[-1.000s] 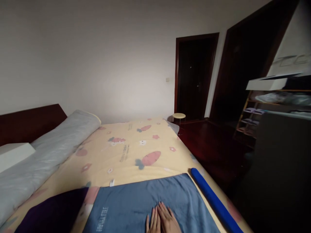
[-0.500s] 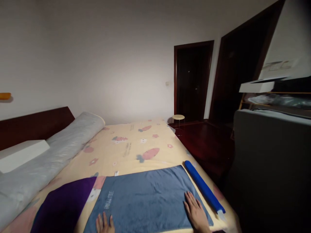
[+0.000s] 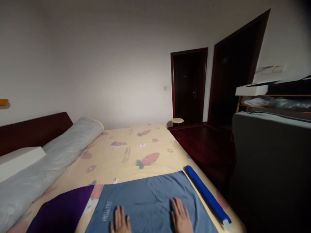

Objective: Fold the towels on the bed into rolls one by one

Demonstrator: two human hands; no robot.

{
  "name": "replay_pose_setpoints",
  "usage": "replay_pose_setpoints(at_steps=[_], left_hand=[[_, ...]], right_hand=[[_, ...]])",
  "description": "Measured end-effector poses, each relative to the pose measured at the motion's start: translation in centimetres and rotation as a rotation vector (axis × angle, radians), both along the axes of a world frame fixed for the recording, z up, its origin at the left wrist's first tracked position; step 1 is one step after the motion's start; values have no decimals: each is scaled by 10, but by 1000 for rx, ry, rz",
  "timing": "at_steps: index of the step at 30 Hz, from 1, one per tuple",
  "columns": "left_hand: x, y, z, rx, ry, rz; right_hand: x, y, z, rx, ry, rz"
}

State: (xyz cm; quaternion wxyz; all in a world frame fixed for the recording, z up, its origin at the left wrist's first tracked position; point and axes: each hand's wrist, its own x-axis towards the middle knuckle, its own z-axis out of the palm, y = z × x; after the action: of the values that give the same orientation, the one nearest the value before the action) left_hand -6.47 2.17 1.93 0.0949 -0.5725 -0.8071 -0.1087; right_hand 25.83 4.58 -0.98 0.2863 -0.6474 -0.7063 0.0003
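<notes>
A grey-blue towel (image 3: 145, 194) with pale lettering near its left edge lies spread on the bed. Flat on its left half rests my left hand (image 3: 120, 220), fingers extended. My right hand (image 3: 181, 216) lies on the right half, fingers stretched forward, holding nothing. To the right of the towel is a long rolled blue cloth (image 3: 207, 194) with a white tag at its near end. On the left a purple cloth (image 3: 63, 210) lies partly out of view at the bottom.
The bed sheet (image 3: 131, 139) is cream with pink prints. A grey bolster (image 3: 73, 142) and a white box (image 3: 21, 158) lie along the headboard (image 3: 36, 127). A round stool (image 3: 177, 120) stands past the bed's far corner. At right are a dark grey panel (image 3: 269, 155) and a shelf holding things.
Both hands have moved inward over the towel, my left to the right and my right to the left. The camera view has tilted slightly upward.
</notes>
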Motion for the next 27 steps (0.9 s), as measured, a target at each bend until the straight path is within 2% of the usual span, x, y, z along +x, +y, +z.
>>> replay_pose_setpoints(at_steps=[2, 4, 7, 12, 21, 27], left_hand=[[47, 14, -3, 11, -11, -77], [87, 22, -10, -54, -57, -207], [116, 21, -22, -163, -135, -268], [115, 14, -28, -178, -160, -275], [115, 9, -7, -261, -212, -296], [110, 12, -12, -243, -251, -313]], right_hand=[[-47, 5, 3, -23, 5, 147], [-80, 9, 4, -72, -6, 271], [-95, 13, 3, -180, -18, 358], [-81, 10, 3, -234, -26, 422], [-83, 4, 9, -236, -35, 402], [-81, 7, 5, -236, -56, 389]])
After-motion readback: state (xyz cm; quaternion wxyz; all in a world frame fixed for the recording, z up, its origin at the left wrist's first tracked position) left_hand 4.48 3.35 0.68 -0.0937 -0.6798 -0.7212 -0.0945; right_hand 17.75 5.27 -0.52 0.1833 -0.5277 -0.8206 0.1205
